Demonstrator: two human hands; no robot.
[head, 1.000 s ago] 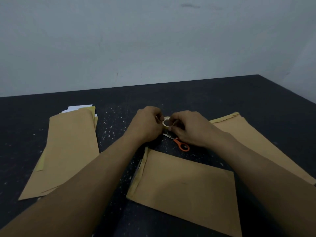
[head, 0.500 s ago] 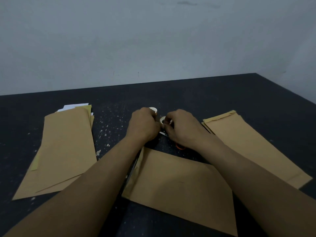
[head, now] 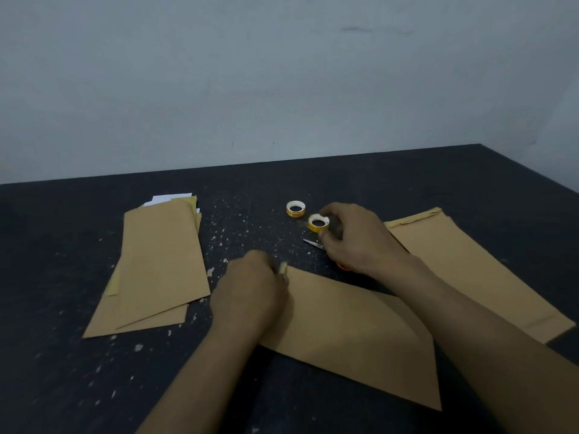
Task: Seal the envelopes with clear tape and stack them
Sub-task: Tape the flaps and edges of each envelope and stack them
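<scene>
1. Fingers of the left hand [head: 250,289] are curled and pinch a small pale strip [head: 283,267], probably cut tape. They have come away from the roll to the near-left end of the middle envelope [head: 360,333], where a second ago both hands worked together farther out.
2. Fingers of the right hand [head: 357,236] stay curled round the tape roll [head: 318,222], holding it just off or on the counter [head: 313,177]; I cannot tell which.
3. My reading: a piece has been taken off the roll and is about to be pressed over the flap, so this envelope is not yet sealed or stacked.
4. On the left lies a loose pile of envelopes [head: 156,261] with white paper [head: 166,198] showing at its far end. On the right lies another pile [head: 470,264], flap end far. Which pile is finished I cannot tell.
5. A second roll [head: 295,208] sits just beyond the held one, uncovered now that the left hand has left.
6. Scissors [head: 313,243] lie between the roll and the envelope's far edge, their orange handle mostly under the right hand. They sit close enough to catch the envelope when it is slid toward a pile.
</scene>
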